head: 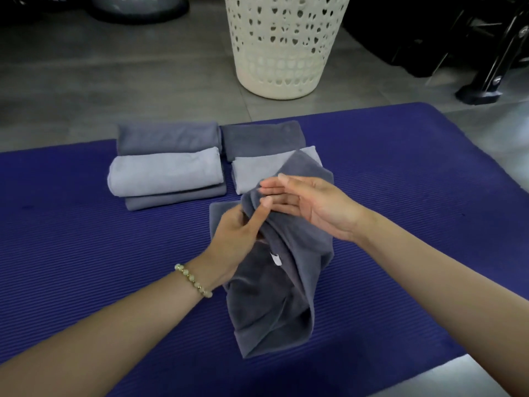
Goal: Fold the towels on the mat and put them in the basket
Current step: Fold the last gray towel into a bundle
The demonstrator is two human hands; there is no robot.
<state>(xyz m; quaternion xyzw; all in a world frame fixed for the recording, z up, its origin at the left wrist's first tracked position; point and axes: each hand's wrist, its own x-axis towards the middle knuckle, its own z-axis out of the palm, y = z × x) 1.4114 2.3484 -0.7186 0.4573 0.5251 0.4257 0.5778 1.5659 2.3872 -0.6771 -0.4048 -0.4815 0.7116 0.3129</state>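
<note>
Grey floor tiles (143,81) lie under a ribbed blue mat (86,239), and over the middle of this mat is a dark grey towel (272,296), bunched and not yet folded; its upper part is raised in long creases, its lower end reaches down toward the near edge of the mat, and a small white label (275,258) shows on it. The left grip (237,239), a bare hand, holds this towel near its top; the fingers are curled round a gathered fold and the thumb lies along the cloth. The right grip (309,204) is spread wide, fingers nearly straight, just beside the top of the towel; it holds nothing, and I cannot tell whether its fingertips touch the cloth. A bead bracelet (193,280) sits on the left wrist.

Behind the hands lie folded towels in two groups, close beside each other; on the left a light folded towel (164,173) rests on a darker lower towel (174,200), with a blue-grey folded towel (169,137) just behind; on the right a second light towel (254,173) is partly hidden by the raised cloth, with a second dark towel (262,140) behind it. Beyond the mat a cream basket (282,47) with many holes stands upright on the floor; its inside is not visible. A black metal frame (486,67) stands at the far right.
</note>
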